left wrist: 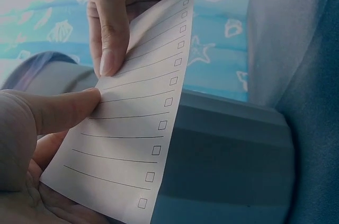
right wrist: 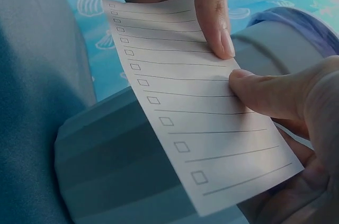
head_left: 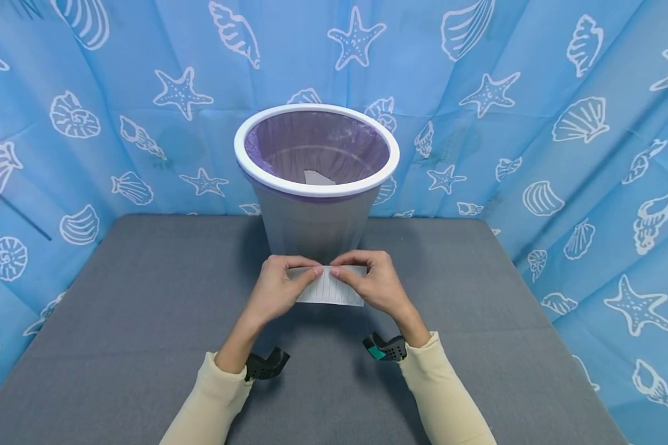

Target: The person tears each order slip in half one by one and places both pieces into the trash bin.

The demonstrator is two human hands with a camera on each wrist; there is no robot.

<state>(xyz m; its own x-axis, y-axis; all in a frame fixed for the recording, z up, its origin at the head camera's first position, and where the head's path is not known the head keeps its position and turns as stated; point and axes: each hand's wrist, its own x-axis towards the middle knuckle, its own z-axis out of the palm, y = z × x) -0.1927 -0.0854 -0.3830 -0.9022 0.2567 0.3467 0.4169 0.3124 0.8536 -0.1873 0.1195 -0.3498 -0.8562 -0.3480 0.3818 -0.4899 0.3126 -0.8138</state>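
Observation:
Both hands pinch one sheet of checklist paper (head_left: 329, 289), white with ruled lines and a row of small checkboxes along one edge. My left hand (head_left: 278, 287) grips it with the thumb on the printed face and fingers behind. The right hand (head_left: 375, 281) does the same from the other side. The two thumb tips nearly meet at the middle of one long edge, as the left wrist view of the paper (left wrist: 127, 113) shows. No tear shows in the right wrist view of the sheet (right wrist: 196, 107). The paper is held up in front of the trash can (head_left: 317, 216).
The grey trash can has a white rim ring and a purple liner bag (head_left: 273, 142). A white scrap (head_left: 317, 178) lies inside it. Grey cloth covers the table (head_left: 172, 321). A blue curtain (head_left: 295, 49) with shell and starfish prints hangs behind and at both sides.

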